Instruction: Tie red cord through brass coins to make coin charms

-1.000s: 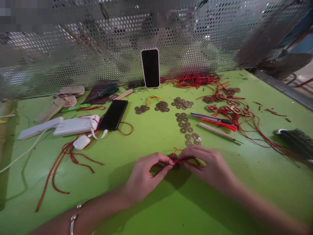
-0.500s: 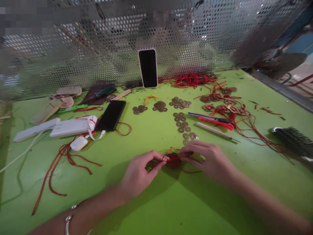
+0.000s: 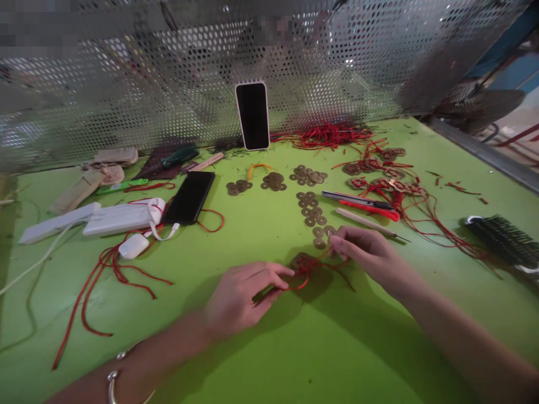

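Between my hands, a red cord (image 3: 304, 282) runs through and around a small cluster of holed coins (image 3: 302, 261) on the green table. My left hand (image 3: 248, 292) pinches a loop of the cord at the left of the cluster. With thumb and fingertips together, my right hand (image 3: 364, 252) grips another stretch of cord to the right, pulled up from the coins. A loose cord end trails below the right fingers. Just beyond that hand lie loose coins (image 3: 319, 231), partly covered by its fingertips. How the cord is knotted is too blurred to tell.
Coin piles (image 3: 273, 180) lie ahead, beside a utility knife (image 3: 362, 205) and a pointed wooden-handled tool (image 3: 366, 220). Strung coins (image 3: 389, 185) and a black brush (image 3: 505, 241) are at right. A black phone (image 3: 190, 196), power bank (image 3: 124, 217) and red cords (image 3: 86, 303) lie left.
My right hand has moved right and slightly up, drawing cord away from the coins. The coin cluster now shows between the hands. My left hand stays nearly in place.
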A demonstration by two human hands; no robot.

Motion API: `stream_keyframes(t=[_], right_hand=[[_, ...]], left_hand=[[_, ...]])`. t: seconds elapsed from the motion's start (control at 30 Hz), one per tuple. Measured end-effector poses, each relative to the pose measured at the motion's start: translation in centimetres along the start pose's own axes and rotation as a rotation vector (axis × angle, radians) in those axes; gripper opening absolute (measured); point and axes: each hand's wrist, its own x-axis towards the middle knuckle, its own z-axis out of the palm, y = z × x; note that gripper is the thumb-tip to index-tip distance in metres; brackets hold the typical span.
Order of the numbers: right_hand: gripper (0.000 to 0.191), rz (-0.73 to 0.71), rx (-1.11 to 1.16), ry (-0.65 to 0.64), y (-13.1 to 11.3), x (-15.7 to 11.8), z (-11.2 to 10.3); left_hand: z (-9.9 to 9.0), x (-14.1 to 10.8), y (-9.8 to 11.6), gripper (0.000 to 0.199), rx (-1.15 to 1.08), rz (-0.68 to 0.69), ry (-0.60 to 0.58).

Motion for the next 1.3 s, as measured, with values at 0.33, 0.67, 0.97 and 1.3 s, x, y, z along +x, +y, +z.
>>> stream_keyframes(t=[0.33, 0.67, 0.97, 1.3], right_hand=[[0.028, 0.025, 0.277, 0.220, 0.3, 0.5, -0.3], [0.020, -0.203, -0.881, 0.467, 0.8, -0.2, -2.6], [0.031, -0.244, -0.847, 0.404, 1.4, 0.0, -1.3], [0.024, -0.239, -0.764, 0.269, 1.3, -0.3, -0.4]], left_hand=[[0.1, 0.0, -0.1, 0.006, -0.132, -0.177, 0.027], [-1.1, 0.4, -1.5, 0.007, -0.020, -0.441, 0.044], [-1.7, 0.5, -0.3, 0.010, -0.379, -0.491, 0.020], [-0.3, -0.7, 0.2, 0.030, -0.858, -0.341, 0.039]])
